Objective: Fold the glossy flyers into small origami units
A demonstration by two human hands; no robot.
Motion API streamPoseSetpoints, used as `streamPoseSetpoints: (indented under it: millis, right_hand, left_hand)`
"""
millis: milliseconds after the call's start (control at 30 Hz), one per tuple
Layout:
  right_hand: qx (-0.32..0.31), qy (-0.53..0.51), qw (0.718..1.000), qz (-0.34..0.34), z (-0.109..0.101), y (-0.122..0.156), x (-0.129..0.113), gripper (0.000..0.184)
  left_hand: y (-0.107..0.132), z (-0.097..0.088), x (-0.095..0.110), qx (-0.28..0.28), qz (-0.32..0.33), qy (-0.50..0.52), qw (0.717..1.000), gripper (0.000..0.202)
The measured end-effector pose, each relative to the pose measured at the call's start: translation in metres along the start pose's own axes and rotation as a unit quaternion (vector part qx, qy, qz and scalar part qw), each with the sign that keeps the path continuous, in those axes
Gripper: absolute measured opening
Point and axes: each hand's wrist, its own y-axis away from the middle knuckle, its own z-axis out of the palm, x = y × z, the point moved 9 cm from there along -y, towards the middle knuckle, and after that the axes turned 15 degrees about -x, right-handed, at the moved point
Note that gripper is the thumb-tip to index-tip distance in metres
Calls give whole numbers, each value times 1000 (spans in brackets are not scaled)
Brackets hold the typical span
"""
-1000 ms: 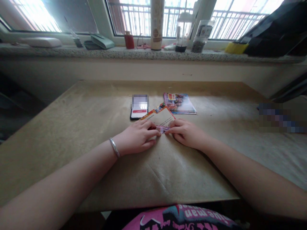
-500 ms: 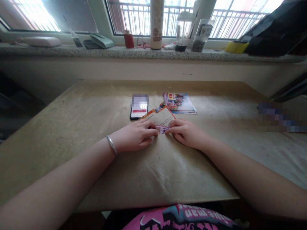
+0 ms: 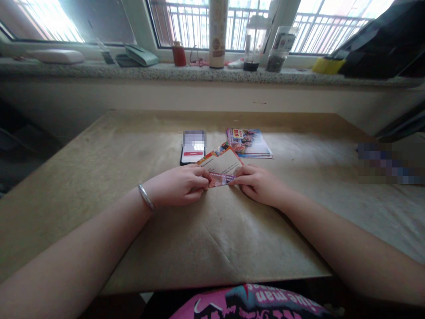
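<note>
A folded paper leaflet (image 3: 221,165), pale with orange edges and a purple strip along its near side, lies between my hands on the table. My left hand (image 3: 181,184), with a silver bangle on the wrist, pinches its left near corner. At the right near edge, my right hand (image 3: 260,182) has thumb and fingers closed on the paper. Parts of the leaflet are hidden under the fingers. Just behind it to the left is a phone (image 3: 193,155) with a lit screen. A stack of colourful leaflets (image 3: 254,144) sits behind it to the right.
The brown covered table (image 3: 159,248) reaches back to the wall. Along the granite windowsill (image 3: 199,75) stand a red bottle (image 3: 179,55), a tall cream bottle (image 3: 218,42) and clear containers (image 3: 280,51). A blurred-out item (image 3: 388,164) is at the far right.
My left hand has slid a little to the left along the leaflet, uncovering more of the purple strip. My right hand has stayed in place.
</note>
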Motion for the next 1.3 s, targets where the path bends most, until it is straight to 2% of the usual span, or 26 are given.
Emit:
streamPoseSetpoints:
  millis: [167, 633, 800, 867, 1067, 1200, 1300]
  right_hand:
    - [-1, 0, 1000, 2, 0, 0, 0, 33]
    - [-6, 1, 1000, -2, 0, -2, -2, 33]
    - [-6, -2, 1000, 0, -1, -2, -2, 32]
    - [-1, -2, 1000, -3, -2, -2, -3, 32]
    - [19, -7, 1000, 3, -1, -4, -1, 22]
    - [27, 22, 999, 23, 0, -5, 3, 14]
    - [32, 50, 998, 34, -2, -6, 1, 13]
  left_hand:
    - [1, 1, -1, -16, -5, -5, 1000, 21]
    - [8, -3, -9, -1, -15, 27, 1000, 22]
    - [8, -3, -8, -1, 7, 48, 999, 21]
    - [6, -3, -9, 15, -1, 43, 999, 20]
    - [-7, 7, -15, 85, -79, -10, 993, 18]
    - [-14, 9, -11, 118, -107, -70, 985, 23]
    - [-17, 7, -2, 122, -100, -124, 980, 23]
